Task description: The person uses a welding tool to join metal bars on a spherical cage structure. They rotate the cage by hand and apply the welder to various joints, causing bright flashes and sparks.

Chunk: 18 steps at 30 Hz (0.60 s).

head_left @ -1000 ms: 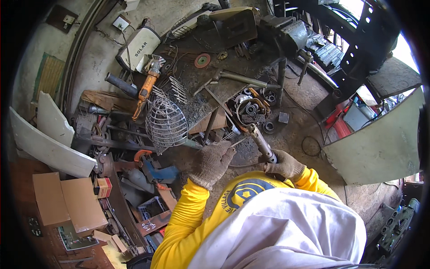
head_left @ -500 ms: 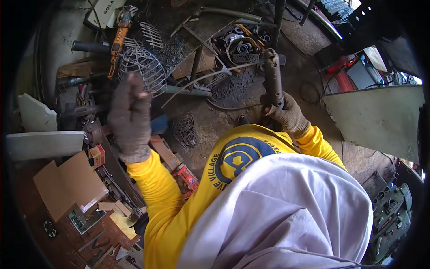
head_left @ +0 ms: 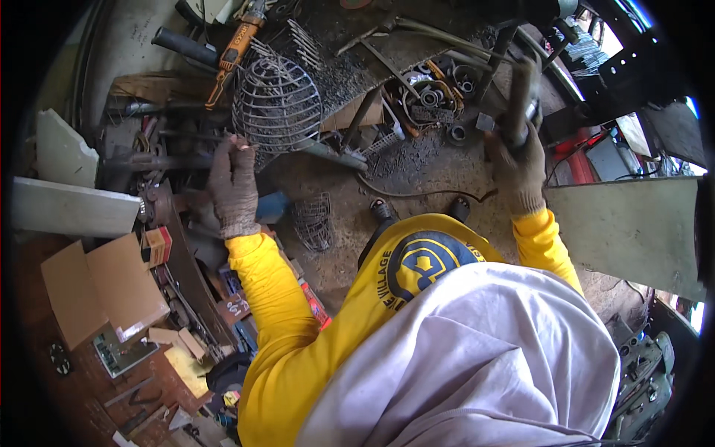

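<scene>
My left hand (head_left: 234, 186), in a worn brown knit glove with bare fingertips, is at the left beside the wire cage. Its fingers appear closed on a thin dark rod (head_left: 190, 135) that runs leftward; motion blur hides the exact grip. On the right, my gloved right hand (head_left: 518, 167) is wrapped around a thick metal tube (head_left: 521, 100), held up and blurred. The round cage of bent rods (head_left: 277, 103) sits on the dark bench near my left fingertips. Below them a thick pipe (head_left: 160, 162) sticks out near a vise (head_left: 156, 203).
An orange angle grinder (head_left: 240, 46) lies by the cage. A bin of metal parts (head_left: 432, 97) stands under the bench frame. Another wire cage (head_left: 313, 221) is on the floor. A cardboard box (head_left: 104, 290) is at left, a pale metal sheet (head_left: 625, 231) at right.
The long curved rod is gone from between my hands; a thin rod now shows at my left fingertips. My right hand has moved right and up with the tube. The view has shifted.
</scene>
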Each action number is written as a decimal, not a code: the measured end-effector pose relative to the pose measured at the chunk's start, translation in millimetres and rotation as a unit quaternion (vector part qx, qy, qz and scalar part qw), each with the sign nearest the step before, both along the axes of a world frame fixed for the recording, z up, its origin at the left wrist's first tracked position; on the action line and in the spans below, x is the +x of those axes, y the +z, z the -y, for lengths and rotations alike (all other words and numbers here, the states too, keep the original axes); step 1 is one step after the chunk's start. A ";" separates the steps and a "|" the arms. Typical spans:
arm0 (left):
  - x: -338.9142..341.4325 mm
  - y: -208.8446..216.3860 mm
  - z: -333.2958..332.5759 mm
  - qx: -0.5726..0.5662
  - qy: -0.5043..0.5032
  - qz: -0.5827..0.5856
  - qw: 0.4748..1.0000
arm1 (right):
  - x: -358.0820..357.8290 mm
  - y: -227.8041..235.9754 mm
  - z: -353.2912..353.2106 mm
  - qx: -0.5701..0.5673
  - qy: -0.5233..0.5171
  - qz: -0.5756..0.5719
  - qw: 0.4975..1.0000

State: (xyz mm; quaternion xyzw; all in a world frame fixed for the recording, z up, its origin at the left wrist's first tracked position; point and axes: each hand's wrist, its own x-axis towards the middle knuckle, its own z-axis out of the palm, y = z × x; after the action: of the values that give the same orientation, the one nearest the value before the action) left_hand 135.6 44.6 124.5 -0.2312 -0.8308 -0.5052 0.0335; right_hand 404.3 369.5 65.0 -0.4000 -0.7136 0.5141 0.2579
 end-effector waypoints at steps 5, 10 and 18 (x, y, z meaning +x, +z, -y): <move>-41.8 -27.7 15.6 -0.052 -0.025 -0.084 0.995 | -103.5 49.8 40.0 0.138 -0.012 0.140 0.980; -65.2 -44.9 36.7 -0.208 -0.027 -0.217 0.953 | -176.3 47.6 67.9 0.216 -0.016 0.146 0.965; -84.0 -70.1 63.0 -0.195 -0.097 -0.243 0.945 | -210.9 25.1 86.4 0.249 -0.031 0.172 0.953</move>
State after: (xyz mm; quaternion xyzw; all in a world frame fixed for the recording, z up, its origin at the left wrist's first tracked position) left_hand 51.6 -18.4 54.5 -0.4282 -0.8533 -0.2624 0.1400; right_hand 193.3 283.1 90.1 -0.4272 -0.8397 0.2358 0.2383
